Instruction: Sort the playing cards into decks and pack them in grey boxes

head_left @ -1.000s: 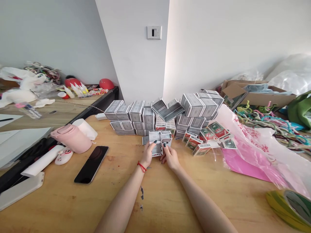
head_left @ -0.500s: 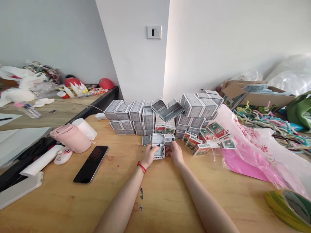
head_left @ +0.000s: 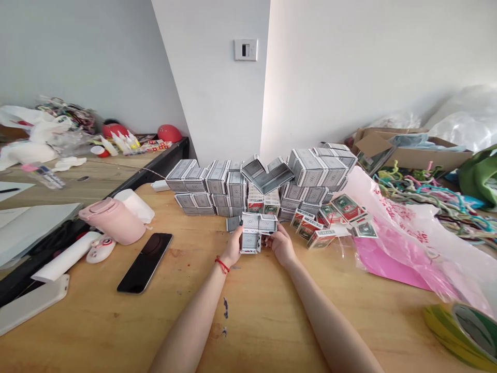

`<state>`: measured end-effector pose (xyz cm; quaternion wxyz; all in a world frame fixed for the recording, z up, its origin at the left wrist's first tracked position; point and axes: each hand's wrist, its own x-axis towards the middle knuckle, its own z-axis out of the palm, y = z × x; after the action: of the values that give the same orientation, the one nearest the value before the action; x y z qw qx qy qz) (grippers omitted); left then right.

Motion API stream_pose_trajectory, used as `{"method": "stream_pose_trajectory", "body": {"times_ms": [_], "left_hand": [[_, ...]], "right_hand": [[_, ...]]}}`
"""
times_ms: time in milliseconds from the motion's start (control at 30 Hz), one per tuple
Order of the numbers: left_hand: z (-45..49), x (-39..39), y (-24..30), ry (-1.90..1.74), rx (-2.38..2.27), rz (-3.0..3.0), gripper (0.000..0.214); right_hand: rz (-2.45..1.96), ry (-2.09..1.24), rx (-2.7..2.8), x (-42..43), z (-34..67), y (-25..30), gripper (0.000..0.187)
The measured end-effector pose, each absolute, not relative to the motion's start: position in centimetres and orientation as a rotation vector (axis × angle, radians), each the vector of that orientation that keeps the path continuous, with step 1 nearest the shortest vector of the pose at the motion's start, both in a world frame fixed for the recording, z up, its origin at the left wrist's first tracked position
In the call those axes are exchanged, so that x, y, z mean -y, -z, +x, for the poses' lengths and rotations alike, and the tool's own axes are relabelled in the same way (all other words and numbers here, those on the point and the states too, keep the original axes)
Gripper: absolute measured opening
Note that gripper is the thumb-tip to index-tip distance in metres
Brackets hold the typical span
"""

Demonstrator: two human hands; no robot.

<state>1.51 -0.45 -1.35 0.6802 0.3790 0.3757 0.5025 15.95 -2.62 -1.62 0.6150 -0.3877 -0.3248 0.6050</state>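
Note:
Between my hands is a small structure of folded playing cards (head_left: 251, 240), its grey patterned backs facing up. My left hand (head_left: 233, 248) grips its left edge, thumb along the side. My right hand (head_left: 283, 247) holds the right part, with its fingers partly hidden beneath. Just behind stand stacked blocks of folded cards (head_left: 228, 181), and an open angled card piece (head_left: 269, 176) rests across the gap between them. Upright card boxes (head_left: 255, 205) show below that piece. A loose grey card piece (head_left: 233, 224) lies left of the held structure.
Red and green card boxes (head_left: 321, 238) lie to the right, beside a pink plastic bag (head_left: 392, 233). A tape roll (head_left: 458, 331) sits at front right. On the left are a black phone (head_left: 145, 263), a pink cup (head_left: 114, 220) and a white power bank (head_left: 34, 305).
My left thumb has moved off the top of the card structure to its left edge. My right fingers have shifted lower on its right side. The stacks have stayed put.

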Motion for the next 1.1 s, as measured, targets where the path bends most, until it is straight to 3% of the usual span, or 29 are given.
{"method": "stream_pose_trajectory", "body": {"times_ms": [100, 333, 800, 1100], "left_hand": [[1.4, 0.3, 1.0, -0.949, -0.709, 0.757, 0.054], [1.0, 0.1, 0.3, -0.815, -0.664, 0.643, 0.055], [0.3, -0.2, 0.9, -0.694, -0.523, 0.548, 0.055], [0.3, 0.1, 1.2, -0.646, -0.345, 0.467, 0.045]], "right_hand": [[-0.845, -1.407, 0.734, 2.8, 16.0, 1.0, 0.037], [-0.762, -1.461, 0.724, 2.9, 16.0, 1.0, 0.035], [-0.552, -1.585, 0.871, 4.4, 15.9, -0.9, 0.085], [-0.495, -1.563, 0.815, 3.7, 16.2, 0.6, 0.07]]}}
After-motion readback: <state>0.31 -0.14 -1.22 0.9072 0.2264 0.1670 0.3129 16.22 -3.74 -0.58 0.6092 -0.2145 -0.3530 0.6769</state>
